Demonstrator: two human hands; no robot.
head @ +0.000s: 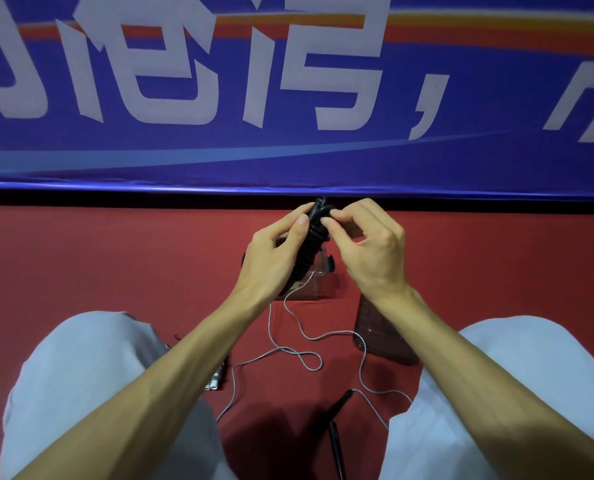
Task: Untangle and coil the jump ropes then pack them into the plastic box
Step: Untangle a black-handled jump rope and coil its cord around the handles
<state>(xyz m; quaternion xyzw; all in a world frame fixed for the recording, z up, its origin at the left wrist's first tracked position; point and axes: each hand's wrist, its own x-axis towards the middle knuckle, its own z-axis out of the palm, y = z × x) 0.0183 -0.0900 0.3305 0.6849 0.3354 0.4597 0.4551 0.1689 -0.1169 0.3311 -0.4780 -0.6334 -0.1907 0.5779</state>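
Over red floor [115, 265], left hand [271, 258] grips coiled rope [311, 241] (nearly upright); right hand [368, 244] pinches its top.

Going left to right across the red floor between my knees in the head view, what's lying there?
White handles, small loop in the grey rope, black handles, dark flat object.

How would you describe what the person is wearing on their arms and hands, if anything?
The left forearm and right forearm are bare, with no sleeves in view. The left hand and right hand have no gloves, and no ring, watch or bracelet shows. Light grey trousers cover the knees below.
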